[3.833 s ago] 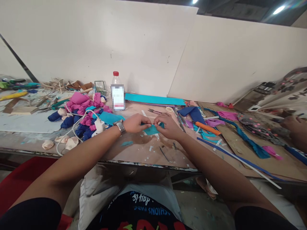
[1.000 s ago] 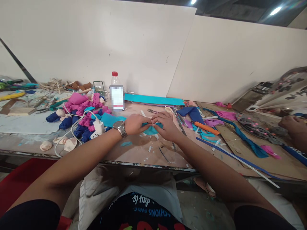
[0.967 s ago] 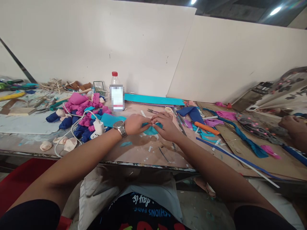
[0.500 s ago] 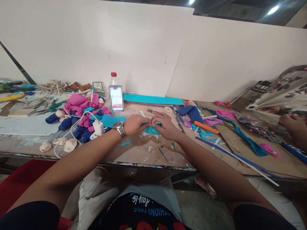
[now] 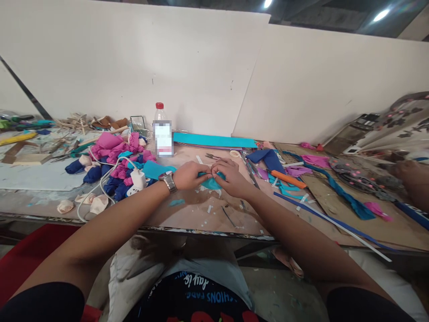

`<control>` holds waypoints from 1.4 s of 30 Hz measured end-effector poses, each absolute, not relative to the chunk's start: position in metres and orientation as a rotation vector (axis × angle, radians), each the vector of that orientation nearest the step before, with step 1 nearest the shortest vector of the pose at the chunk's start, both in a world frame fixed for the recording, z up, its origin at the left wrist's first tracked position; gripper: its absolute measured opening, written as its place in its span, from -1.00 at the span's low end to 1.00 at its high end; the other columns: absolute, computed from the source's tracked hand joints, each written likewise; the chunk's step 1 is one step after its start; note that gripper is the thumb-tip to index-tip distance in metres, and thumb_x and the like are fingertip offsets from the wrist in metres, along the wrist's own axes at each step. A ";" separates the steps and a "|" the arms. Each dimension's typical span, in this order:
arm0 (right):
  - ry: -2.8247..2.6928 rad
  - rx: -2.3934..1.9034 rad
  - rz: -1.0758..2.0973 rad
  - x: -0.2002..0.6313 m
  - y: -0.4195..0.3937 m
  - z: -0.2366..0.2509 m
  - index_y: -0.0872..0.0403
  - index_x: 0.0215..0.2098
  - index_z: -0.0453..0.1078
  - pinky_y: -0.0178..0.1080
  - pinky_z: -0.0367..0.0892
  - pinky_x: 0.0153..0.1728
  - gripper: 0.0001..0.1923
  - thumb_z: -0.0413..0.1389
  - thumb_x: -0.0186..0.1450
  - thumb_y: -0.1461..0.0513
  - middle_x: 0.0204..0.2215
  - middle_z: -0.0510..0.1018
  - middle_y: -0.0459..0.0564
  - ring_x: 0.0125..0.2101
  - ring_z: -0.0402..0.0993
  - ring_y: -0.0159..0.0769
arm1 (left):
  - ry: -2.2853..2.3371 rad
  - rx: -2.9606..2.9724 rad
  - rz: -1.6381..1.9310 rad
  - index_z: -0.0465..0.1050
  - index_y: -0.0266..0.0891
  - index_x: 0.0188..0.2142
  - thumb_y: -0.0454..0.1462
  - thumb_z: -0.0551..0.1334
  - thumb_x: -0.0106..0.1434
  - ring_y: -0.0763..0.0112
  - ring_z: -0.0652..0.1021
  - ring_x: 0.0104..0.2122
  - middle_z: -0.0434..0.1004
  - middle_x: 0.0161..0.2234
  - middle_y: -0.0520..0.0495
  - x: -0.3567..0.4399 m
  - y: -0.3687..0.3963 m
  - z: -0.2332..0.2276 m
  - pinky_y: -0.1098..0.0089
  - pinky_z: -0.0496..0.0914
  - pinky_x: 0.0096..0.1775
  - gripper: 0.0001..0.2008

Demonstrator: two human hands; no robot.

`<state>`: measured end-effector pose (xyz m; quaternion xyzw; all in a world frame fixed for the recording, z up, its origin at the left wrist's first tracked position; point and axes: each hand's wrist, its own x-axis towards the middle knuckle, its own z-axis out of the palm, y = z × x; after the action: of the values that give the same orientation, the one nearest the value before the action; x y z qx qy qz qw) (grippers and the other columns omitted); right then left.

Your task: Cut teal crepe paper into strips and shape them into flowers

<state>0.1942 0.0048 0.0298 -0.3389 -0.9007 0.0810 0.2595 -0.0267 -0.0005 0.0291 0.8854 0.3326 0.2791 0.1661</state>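
Teal cloth point(image 5: 212, 182) sits half-folded on the desk point(image 5: 201, 214), pinched at its top edge by left hand point(image 5: 190, 174) and right hand point(image 5: 228, 176), apparently unfinished beside a pile of finished-looking pink and blue rolls point(image 5: 115, 163).

Matt teal crepe paper point(image 5: 211, 182); scuffed, rough wooden tabletop point(image 5: 201, 214).

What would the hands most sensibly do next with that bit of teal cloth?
Probably press down the fold. The left hand and right hand pinch the teal cloth piece together where their fingertips meet, low over the worktable. The cloth looks bunched, not flat, so firming the crease seems the likely small move.
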 end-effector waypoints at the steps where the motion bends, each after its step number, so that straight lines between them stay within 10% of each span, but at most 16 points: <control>1: -2.438 -0.910 0.225 0.195 0.005 0.030 -0.01 -0.26 0.38 0.07 0.07 0.18 -0.70 -0.06 0.48 0.03 -0.09 0.57 0.04 0.15 0.27 -0.04 | 0.953 2.511 0.795 0.59 -0.20 -0.19 -0.10 0.16 0.38 0.44 0.45 -0.47 0.59 -0.42 0.01 -0.027 -0.001 0.030 0.42 0.20 -0.34 -0.71; 42: -2.425 -0.892 0.153 0.201 0.006 0.032 0.00 -0.28 0.44 0.06 0.07 0.14 -0.83 0.08 0.39 0.12 -0.17 0.62 0.02 0.07 0.37 -0.05 | 0.859 2.374 0.690 0.50 -0.29 -0.38 -0.14 0.11 0.37 0.51 0.24 -0.52 0.30 -0.56 0.08 -0.032 0.004 0.031 0.43 0.12 -0.42 -0.68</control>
<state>0.2007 0.0064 0.0324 -0.3313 -0.9013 0.0570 0.2731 -0.0315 0.0039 0.0306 0.8760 0.3171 0.2547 0.2591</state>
